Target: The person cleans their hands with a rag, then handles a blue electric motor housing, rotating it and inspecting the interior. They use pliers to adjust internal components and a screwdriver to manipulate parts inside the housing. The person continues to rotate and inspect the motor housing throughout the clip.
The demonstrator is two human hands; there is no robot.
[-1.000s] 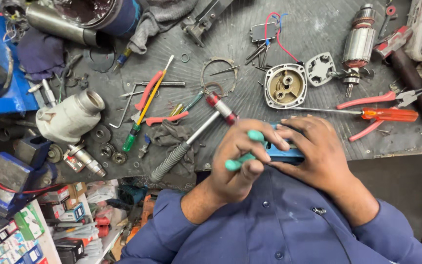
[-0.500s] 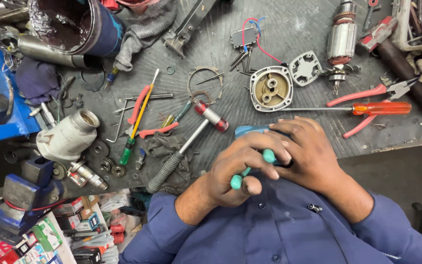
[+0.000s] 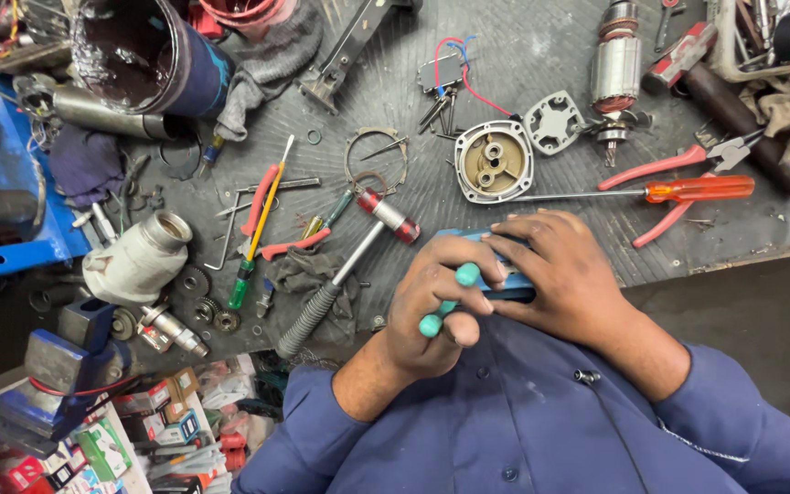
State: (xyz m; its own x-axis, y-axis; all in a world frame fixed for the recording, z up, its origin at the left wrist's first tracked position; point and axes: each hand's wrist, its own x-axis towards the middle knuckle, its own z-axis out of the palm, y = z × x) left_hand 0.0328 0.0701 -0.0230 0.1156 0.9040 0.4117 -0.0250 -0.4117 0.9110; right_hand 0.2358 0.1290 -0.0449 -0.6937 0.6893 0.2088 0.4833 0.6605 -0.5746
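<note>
- The left hand (image 3: 427, 316) has its grip closed around a teal-handled tool (image 3: 465, 273). The working tip is hidden under the fingers, so I cannot tell what it bears on.
- The right hand (image 3: 569, 274) has its grip clamped over a blue part (image 3: 516, 282), which it holds against the left hand. Both sit at 6 o'clock on the desk (image 3: 523, 55), right at its near edge and close to the person's chest.
- Risk one: the part is held in the hand, not in a clamp. If the tool skids off, I judge it would run into the right palm or fingers, which lie directly in its line.
- Risk two: the work hangs over the desk edge. Any screw or small piece that comes loose would likely fall to the lap or floor, not onto the desk.
- Risk three: there is clutter within elbow reach. A ribbed-handled hammer (image 3: 340, 274) lies just at 10 o'clock of the left hand. An orange-handled screwdriver (image 3: 697, 188) and red pliers (image 3: 678, 165) lie at 1 o'clock of the right. A sudden jerk could knock them.
- Risk four: the round metal housing (image 3: 494, 163) at 12 o'clock and the loose gears (image 3: 208, 311) at 9 o'clock lie unsorted. Parts could be mixed up or lost.
</note>
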